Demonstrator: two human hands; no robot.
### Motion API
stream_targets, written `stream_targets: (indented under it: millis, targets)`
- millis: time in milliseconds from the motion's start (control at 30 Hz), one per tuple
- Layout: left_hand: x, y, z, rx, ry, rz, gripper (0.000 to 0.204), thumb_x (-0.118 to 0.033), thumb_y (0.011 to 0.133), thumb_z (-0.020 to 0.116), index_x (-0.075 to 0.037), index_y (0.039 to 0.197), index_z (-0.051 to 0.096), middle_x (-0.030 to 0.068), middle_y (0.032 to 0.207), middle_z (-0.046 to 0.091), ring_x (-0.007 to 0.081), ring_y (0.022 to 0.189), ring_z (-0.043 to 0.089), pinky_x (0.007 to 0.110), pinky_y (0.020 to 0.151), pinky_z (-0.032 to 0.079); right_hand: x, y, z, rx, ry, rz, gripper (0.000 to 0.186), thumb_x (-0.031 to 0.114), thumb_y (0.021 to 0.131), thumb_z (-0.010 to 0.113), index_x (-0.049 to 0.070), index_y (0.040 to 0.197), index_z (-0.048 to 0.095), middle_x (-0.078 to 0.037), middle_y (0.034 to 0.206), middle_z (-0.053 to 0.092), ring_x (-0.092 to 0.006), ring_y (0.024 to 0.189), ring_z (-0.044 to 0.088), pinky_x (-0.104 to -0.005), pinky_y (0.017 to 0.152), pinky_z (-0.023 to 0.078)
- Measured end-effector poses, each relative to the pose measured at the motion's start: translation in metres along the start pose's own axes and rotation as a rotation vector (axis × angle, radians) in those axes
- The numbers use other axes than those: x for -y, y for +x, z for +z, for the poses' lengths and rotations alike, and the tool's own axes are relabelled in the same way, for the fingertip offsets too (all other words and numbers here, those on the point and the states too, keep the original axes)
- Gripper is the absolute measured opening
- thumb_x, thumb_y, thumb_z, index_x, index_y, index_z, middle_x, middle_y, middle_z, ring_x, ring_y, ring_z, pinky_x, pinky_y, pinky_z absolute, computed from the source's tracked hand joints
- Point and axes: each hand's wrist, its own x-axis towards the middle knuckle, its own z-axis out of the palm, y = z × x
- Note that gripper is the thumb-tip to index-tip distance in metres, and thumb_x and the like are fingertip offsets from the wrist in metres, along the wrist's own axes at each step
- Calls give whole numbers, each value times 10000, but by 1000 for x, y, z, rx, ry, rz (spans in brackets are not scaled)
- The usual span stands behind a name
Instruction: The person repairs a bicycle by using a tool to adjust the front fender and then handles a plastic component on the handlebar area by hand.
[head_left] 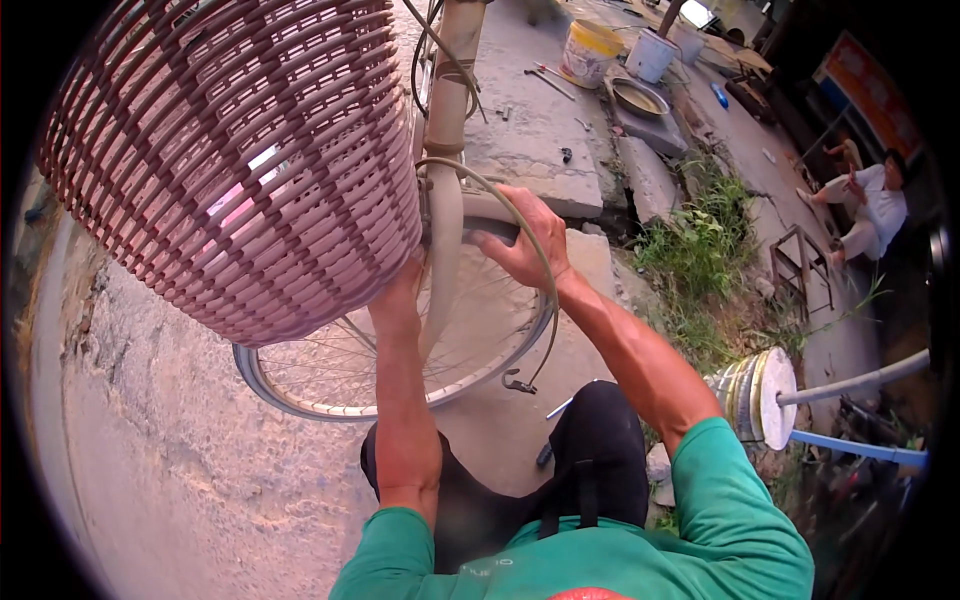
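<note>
**Bicycle front end, with both my hands at the wheel**

Far left: one woven basket [240, 190], above the wheel.
Left of centre: one front wheel [340, 410], upright below the basket, beside the fork.
Next: my left grip [402, 285], fingers hidden by basket and fork; whether closed, cannot tell.
Centre: one pale fork [441, 275], running down beside the wheel.
Right: my right grip [527, 240], apparently clamped on the wheel's tyre.
Furthest right: one loose cable [549, 290], arching past my right grip.
Step, as judged: two-handed handling at the wheel. Next move calls for steady hold, cable kept clear of spokes.
</note>
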Motion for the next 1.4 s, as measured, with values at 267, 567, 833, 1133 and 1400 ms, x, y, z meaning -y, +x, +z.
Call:
stream_targets:
  millis: [267,567,833,1133,1400]
  targets:
    - [0,1,1,0,49,30,695,-63,942,651,-25,1566,347,143,1510,489,237,1353,501,396,1147,383,4,1,0,21,-39,-19,608,297,774,862,65,1285,627,-171,1120,709,-361,1012,711,-439,872,566]
    - [-4,-1,6,-115,25,46,477,-3,959,633,0,1423,521,110,1299,641,214,1183,597,358,1015,482,4,0,3,17,-53,-24,627,297,771,875,59,1288,614,-181,1117,706,-365,1013,711,-448,881,568]
    - [8,0,17,-126,46,114,549,-95,989,622,42,1495,458,140,1455,556,232,1289,541,392,1122,403,-17,-18,-27,-3,12,9,607,311,839,807,38,1338,596,-176,1221,660,-341,1132,655,-439,996,519]
    - [38,18,-25,-146,-39,24,361,-144,1034,619,57,1333,605,144,1303,676,229,1204,627,376,1063,462,-184,-329,-128,284,-76,1058,525,369,900,694,-5,1268,684,-196,1247,720,-319,1168,692,-416,1032,530]
    - [17,24,-44,-100,-95,-99,413,-290,1094,530,16,1362,602,148,1296,673,250,1161,650,387,1036,511,-171,-531,-95,615,-205,1413,478,287,839,684,80,1270,698,-191,1228,720,-355,1176,676,-451,1015,533]
